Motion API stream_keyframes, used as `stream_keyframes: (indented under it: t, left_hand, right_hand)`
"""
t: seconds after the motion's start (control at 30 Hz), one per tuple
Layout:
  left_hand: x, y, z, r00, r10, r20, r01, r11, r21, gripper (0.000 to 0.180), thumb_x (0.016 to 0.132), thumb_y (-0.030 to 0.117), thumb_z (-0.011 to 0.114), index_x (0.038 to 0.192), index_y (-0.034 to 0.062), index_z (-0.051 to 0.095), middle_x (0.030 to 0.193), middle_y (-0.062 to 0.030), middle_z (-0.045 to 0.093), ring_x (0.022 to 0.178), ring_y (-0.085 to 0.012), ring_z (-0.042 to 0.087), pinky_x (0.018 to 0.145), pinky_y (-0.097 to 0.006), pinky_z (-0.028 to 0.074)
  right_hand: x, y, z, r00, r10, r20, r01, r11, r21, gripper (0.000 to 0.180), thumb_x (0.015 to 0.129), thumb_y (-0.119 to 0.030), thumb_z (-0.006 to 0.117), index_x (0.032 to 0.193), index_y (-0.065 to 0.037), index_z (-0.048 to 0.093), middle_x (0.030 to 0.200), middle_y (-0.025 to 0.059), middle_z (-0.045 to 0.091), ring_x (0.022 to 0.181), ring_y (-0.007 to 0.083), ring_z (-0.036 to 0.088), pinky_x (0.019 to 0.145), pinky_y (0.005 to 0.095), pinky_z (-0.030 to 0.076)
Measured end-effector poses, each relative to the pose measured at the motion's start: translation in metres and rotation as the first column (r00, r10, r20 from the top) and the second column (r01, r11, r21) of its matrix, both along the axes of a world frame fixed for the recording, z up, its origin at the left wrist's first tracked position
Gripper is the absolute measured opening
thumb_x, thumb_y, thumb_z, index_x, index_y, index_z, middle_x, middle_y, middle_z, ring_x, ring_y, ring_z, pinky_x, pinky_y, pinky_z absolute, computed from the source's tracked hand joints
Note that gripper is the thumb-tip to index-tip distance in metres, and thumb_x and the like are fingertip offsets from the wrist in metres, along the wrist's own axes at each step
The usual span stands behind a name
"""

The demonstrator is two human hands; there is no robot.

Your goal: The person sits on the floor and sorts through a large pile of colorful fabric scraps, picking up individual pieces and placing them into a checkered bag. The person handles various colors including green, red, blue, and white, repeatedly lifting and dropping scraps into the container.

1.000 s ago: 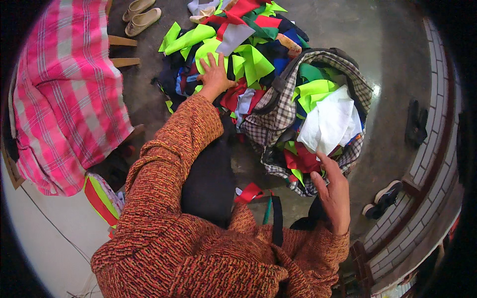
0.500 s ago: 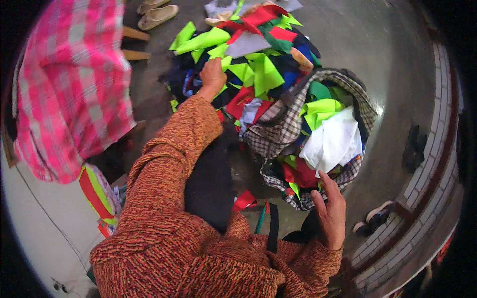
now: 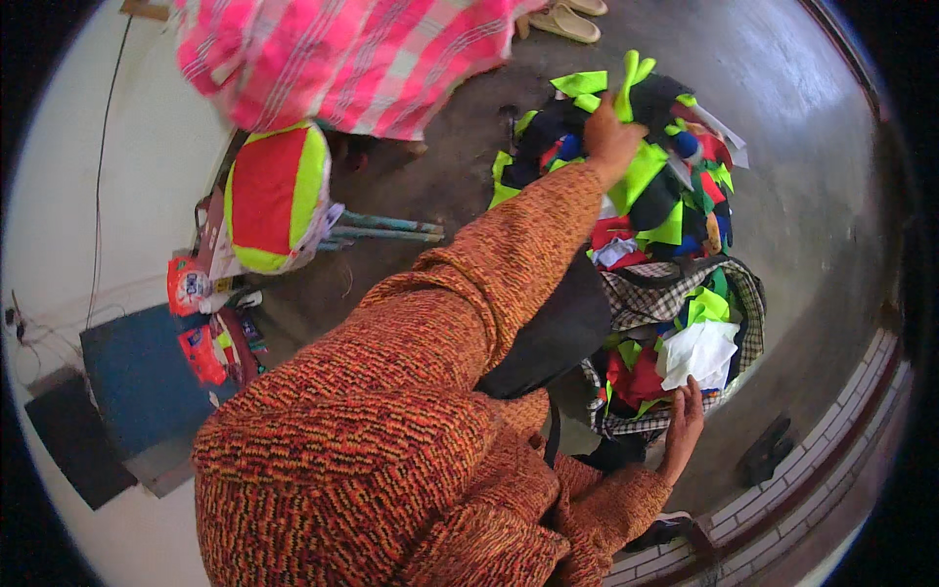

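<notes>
My left hand [image 3: 611, 147] reaches into a heap of cloth scraps on the floor, its fingers closed on a neon yellow-green fabric scrap [image 3: 631, 86] that stands up from the heap. More neon, red, green, grey and dark scraps lie around it. In front of the heap, a black-and-white checked bag [image 3: 748, 293] gapes, filled with scraps. On top in it rests a white cloth [image 3: 699, 354]. At the bag's near rim is my right hand [image 3: 683, 430], fingers stretched out, their tips at the lower edge of the white cloth.
A pink checked cloth [image 3: 342, 59] drapes over something at the upper left. Below it stands a stool with a red and neon cushion [image 3: 279, 196]. Pale shoes [image 3: 565, 23] lie beyond; dark shoes [image 3: 768, 452] sit by the white-brick step [image 3: 812, 440].
My view has swung left. My left hand has reached farther into the heap and raised a neon scrap there. My right hand stays by the white cloth, fingers closer together.
</notes>
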State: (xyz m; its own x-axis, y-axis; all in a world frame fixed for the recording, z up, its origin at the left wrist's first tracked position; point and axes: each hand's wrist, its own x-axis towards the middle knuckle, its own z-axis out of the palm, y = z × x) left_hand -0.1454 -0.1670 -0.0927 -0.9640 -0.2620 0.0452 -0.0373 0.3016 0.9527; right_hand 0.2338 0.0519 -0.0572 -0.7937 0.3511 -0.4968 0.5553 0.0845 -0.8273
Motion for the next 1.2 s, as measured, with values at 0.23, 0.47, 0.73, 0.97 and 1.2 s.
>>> stream_keyframes:
  t: [0.23, 0.47, 0.73, 0.97, 1.2]
  left_hand:
    - [0.026, 0.016, 0.113, 0.975, 0.016, -0.220, 0.146, 0.701, 0.698, 0.041, 0.063, -0.007, 0.064, 0.102, 0.0041, 0.055, 0.093, -0.0060, 0.062, 0.084, -0.0182, 0.060, 0.075, -0.032, 0.048]
    - [0.095, 0.056, 0.169, 0.931, -0.226, -0.286, 0.359, 0.434, 0.826, 0.047, 0.067, -0.004, 0.065, 0.111, 0.0060, 0.055, 0.098, -0.0048, 0.062, 0.089, -0.0174, 0.059, 0.081, -0.031, 0.048]
    - [0.182, 0.105, 0.129, 0.656, -0.753, -0.042, 0.410, 0.309, 0.858, 0.053, 0.068, -0.011, 0.061, 0.117, 0.0081, 0.055, 0.108, 0.0002, 0.061, 0.097, -0.0130, 0.057, 0.089, -0.029, 0.045]
    - [0.204, 0.124, 0.116, 0.308, -0.951, -0.014, 0.564, 0.171, 0.808, 0.040, 0.072, -0.006, 0.060, 0.110, 0.0067, 0.059, 0.101, -0.0007, 0.064, 0.088, -0.0116, 0.060, 0.079, -0.028, 0.049]
    - [0.214, 0.131, 0.096, 0.140, -0.988, 0.066, 0.722, 0.148, 0.676, 0.044, 0.072, -0.003, 0.062, 0.115, 0.0042, 0.055, 0.103, -0.0023, 0.063, 0.089, -0.0138, 0.060, 0.079, -0.029, 0.049]
  right_hand:
    - [-0.006, -0.016, 0.001, 0.988, -0.116, -0.097, 0.122, 0.991, 0.061, 0.042, 0.092, -0.016, 0.054, 0.131, -0.005, 0.045, 0.106, 0.0089, 0.058, 0.094, 0.0151, 0.054, 0.080, 0.0270, 0.045]
    - [-0.022, -0.046, 0.024, 0.852, -0.416, -0.319, 0.294, 0.883, -0.366, 0.067, 0.086, -0.033, 0.058, 0.141, -0.011, 0.027, 0.132, 0.0168, 0.043, 0.119, 0.0318, 0.045, 0.090, 0.0445, 0.045]
    - [-0.026, -0.036, 0.030, 0.537, -0.808, -0.243, 0.311, 0.457, -0.833, 0.067, 0.086, -0.052, 0.053, 0.134, -0.009, 0.038, 0.130, 0.0113, 0.048, 0.118, 0.0261, 0.048, 0.100, 0.0400, 0.039]
    - [-0.011, -0.030, 0.046, 0.400, -0.914, -0.060, 0.436, 0.247, -0.865, 0.057, 0.083, -0.044, 0.061, 0.123, -0.006, 0.049, 0.115, 0.0122, 0.058, 0.100, 0.0257, 0.060, 0.087, 0.0371, 0.049]
    - [-0.012, -0.010, 0.052, 0.418, -0.909, 0.000, 0.710, 0.326, -0.624, 0.037, 0.075, -0.015, 0.068, 0.107, 0.002, 0.058, 0.095, 0.0102, 0.064, 0.081, 0.0212, 0.063, 0.074, 0.0312, 0.051]
